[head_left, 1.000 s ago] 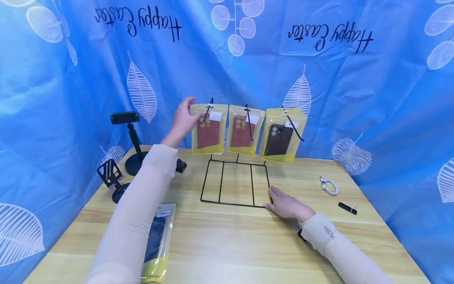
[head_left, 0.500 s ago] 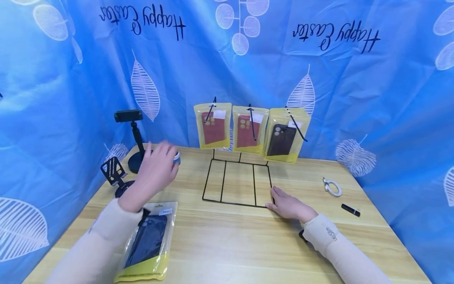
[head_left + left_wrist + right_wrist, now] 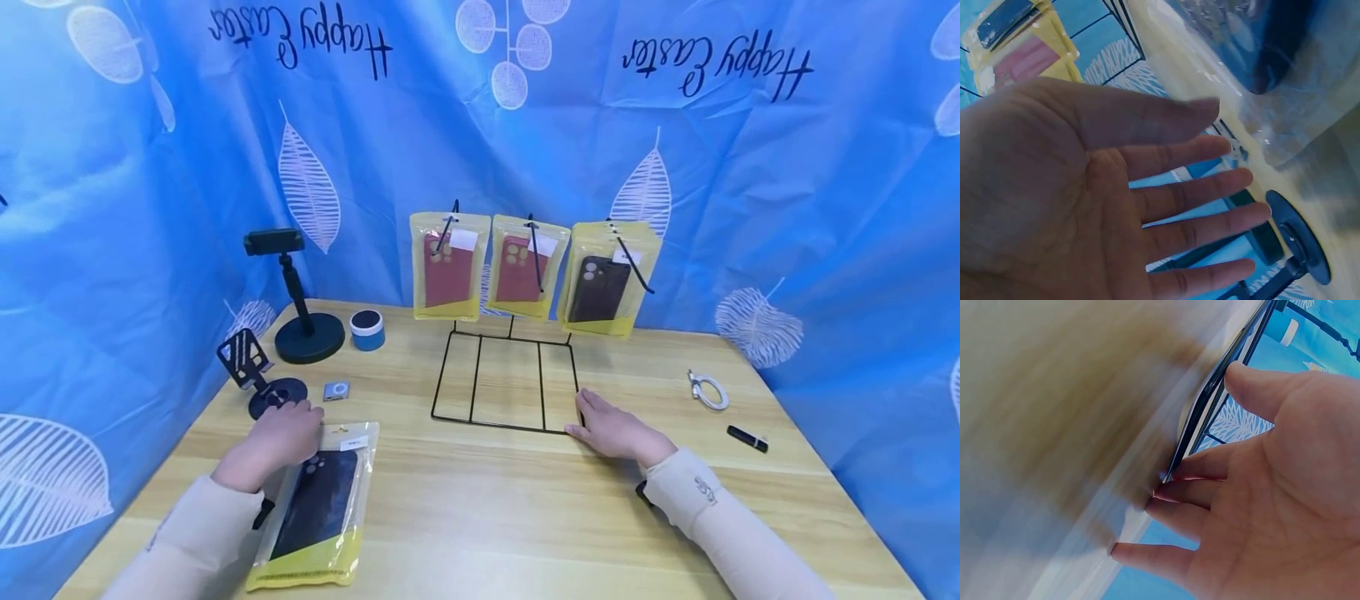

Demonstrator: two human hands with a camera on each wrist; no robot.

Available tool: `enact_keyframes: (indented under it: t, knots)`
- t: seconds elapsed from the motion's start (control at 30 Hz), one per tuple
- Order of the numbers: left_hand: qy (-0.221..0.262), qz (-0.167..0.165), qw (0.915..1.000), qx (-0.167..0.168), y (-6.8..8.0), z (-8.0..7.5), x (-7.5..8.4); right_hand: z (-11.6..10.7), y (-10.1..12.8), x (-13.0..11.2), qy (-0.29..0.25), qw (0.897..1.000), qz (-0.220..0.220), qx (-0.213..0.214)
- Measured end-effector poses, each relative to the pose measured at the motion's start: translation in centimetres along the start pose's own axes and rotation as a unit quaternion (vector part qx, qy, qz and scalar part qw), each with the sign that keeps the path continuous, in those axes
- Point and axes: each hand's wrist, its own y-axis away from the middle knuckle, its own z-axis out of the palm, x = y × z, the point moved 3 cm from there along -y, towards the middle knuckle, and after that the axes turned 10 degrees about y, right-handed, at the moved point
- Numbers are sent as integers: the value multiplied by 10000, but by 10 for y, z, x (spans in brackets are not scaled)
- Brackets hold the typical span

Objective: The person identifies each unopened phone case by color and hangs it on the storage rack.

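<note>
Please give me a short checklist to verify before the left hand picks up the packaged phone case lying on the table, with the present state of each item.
1. Left hand is at the top edge of the flat packaged case: ok.
2. Left hand is free; fingers are straight and hold nothing in the left wrist view: ok.
3. Right hand rests flat at the near right corner of the wire rack base, steadying it: ok.
4. Nothing lies on top of the flat packaged case: ok.
5. A free hook on the rack: cannot tell; all three visible hooks carry hanging packages.
6. Firm grip on the package: not ok, not yet gripped.
</note>
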Motion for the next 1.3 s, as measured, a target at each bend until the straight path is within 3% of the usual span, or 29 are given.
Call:
enact_keyframes:
  t: [0.2, 0.47, 0.6, 0.73, 0.9, 1.03, 1.13, 1.3]
  knots:
    - [254, -126, 9994, -204, -9, 9, -10, 2, -1, 2, 40, 10000, 40, -31]
    - [562, -109, 9970, -524, -20, 9, -17, 1, -2, 5, 47, 10000, 47, -14]
    - [695, -236, 9946, -737, -21, 9, -21, 1, -2, 4, 41, 10000, 59, -27]
    - [827, -175, 9939, -706, -18, 9, -21, 1, -2, 3, 32, 10000, 33, -22]
    - [1025, 189, 9945, -140, -17, 14, -19, 2, -1, 2, 13, 10000, 7, -7]
    - [1462, 512, 9859, 628, -13, 9, -7, 2, 0, 1, 11, 10000, 22, -16]
    - [1909, 784, 9703, 1265, -8, -4, 6, 2, 0, 1, 11, 10000, 50, -13]
    - [2525, 1340, 9329, 2192, -2, -31, 27, 1, -1, 2, 17, 10000, 61, 8]
